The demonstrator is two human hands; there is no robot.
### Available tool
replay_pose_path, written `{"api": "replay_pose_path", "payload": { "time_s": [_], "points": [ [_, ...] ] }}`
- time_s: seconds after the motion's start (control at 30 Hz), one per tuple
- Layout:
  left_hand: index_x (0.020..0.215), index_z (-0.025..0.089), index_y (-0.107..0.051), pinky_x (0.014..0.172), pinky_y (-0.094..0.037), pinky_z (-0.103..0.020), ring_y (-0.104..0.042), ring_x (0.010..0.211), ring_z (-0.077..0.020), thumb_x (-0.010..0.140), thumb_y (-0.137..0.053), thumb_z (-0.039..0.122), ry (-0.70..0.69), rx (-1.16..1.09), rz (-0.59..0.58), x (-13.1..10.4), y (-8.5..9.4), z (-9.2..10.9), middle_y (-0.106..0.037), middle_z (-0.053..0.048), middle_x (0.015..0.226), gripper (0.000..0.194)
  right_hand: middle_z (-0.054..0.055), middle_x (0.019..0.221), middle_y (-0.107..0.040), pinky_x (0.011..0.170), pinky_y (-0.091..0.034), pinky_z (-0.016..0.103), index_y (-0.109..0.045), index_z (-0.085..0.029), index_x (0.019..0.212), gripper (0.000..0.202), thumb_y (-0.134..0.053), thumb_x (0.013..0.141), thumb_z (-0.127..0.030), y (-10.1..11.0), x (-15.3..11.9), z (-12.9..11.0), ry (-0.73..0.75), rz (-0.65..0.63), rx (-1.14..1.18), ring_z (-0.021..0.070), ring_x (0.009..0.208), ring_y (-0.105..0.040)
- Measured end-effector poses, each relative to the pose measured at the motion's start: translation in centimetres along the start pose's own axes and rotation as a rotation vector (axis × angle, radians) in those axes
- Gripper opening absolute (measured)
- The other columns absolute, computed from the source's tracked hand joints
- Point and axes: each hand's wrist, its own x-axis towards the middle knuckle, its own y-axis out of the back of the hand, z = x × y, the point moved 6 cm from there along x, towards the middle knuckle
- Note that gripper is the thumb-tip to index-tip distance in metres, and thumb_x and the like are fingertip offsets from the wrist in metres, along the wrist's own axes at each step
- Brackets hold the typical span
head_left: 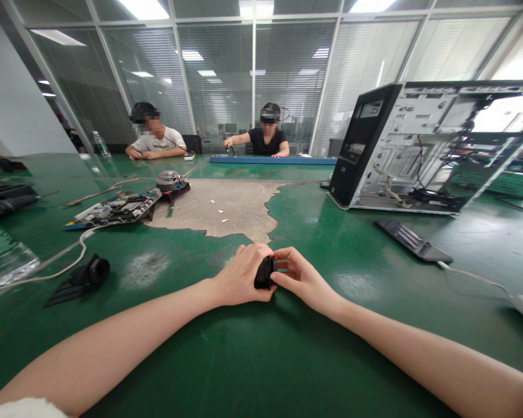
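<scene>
Between my two hands, just above the green table (226, 366), is a small black object (265, 273) whose kind I cannot make out. My left hand (244, 276) is wrapped round it from the left, the thumb at its lower edge. From the right, the fingertips and thumb of my right hand (305, 278) pinch its side. Most of the object is covered by my left hand. Off to the left lies a black plastic part (85, 277) with a round end and a slatted flat piece.
A circuit board (117, 208) and a fan-like part (171, 183) lie left of a bare patch (226, 203). An opened computer case (418, 151) stands at right, near a phone (412, 241) with a white cable. A plastic bottle (4, 255) is at left. Two people sit opposite.
</scene>
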Motion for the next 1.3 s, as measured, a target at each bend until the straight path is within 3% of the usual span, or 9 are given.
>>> {"api": "replay_pose_path", "payload": {
  "time_s": [0.23, 0.47, 0.87, 1.07, 1.3],
  "points": [
    [0.11, 0.02, -0.029, 0.082, -0.035, -0.039, -0.046, 0.101, -0.025, 0.062, -0.061, 0.028, -0.005, 0.001, -0.005, -0.06, -0.06, -0.05, -0.046, -0.009, 0.11, 0.058, 0.001, 0.097, -0.053, 0.09, -0.043, 0.036, -0.042, -0.022, 0.094, 0.03, -0.063, 0.072, -0.021, -0.31, -0.34, -0.05, 0.038, -0.06, 0.039, 0.015, 0.097, -0.054],
    [0.11, 0.021, -0.028, 0.082, -0.035, -0.039, -0.047, 0.101, -0.0252, 0.065, -0.059, 0.03, 0.003, 0.0, 0.002, 0.01, -0.1, -0.03, -0.046, -0.009, 0.11, 0.055, 0.0, 0.091, -0.052, 0.078, -0.049, 0.032, -0.043, -0.022, 0.087, 0.023, -0.061, 0.074, -0.029, -0.08, -0.26, 0.02, -0.01, -0.012, 0.06, 0.0154, 0.092, -0.056],
    [0.11, 0.021, -0.029, 0.082, -0.034, -0.039, -0.047, 0.101, -0.0253, 0.062, -0.059, 0.029, 0.003, -0.002, 0.001, 0.0, -0.12, -0.04, -0.046, -0.009, 0.11, 0.057, 0.001, 0.096, -0.051, 0.091, -0.044, 0.037, -0.045, -0.022, 0.093, 0.026, -0.062, 0.073, -0.021, -0.09, -0.39, -0.3, 0.081, -0.043, 0.009, 0.015, 0.096, -0.054],
    [0.109, 0.02, -0.029, 0.082, -0.034, -0.038, -0.047, 0.101, -0.0244, 0.065, -0.058, 0.029, 0.001, 0.005, 0.006, 0.06, -0.06, 0.04, -0.047, -0.008, 0.109, 0.054, 0.0, 0.093, -0.051, 0.084, -0.048, 0.034, -0.045, -0.022, 0.089, 0.021, -0.06, 0.075, -0.024, 0.05, -0.32, -0.07, 0.049, -0.015, 0.036, 0.0141, 0.091, -0.055],
    [0.11, 0.02, -0.032, 0.08, -0.037, -0.038, -0.049, 0.095, -0.0244, 0.064, -0.06, 0.031, 0.069, 0.006, 0.003, 0.05, 0.0, 0.01, -0.048, -0.008, 0.106, 0.054, 0.002, 0.097, -0.054, 0.088, -0.045, 0.036, -0.047, -0.021, 0.093, 0.026, -0.063, 0.072, -0.025, 0.46, -0.16, 0.16, 0.004, 0.046, -0.017, 0.0157, 0.094, -0.055]
  ]
}}
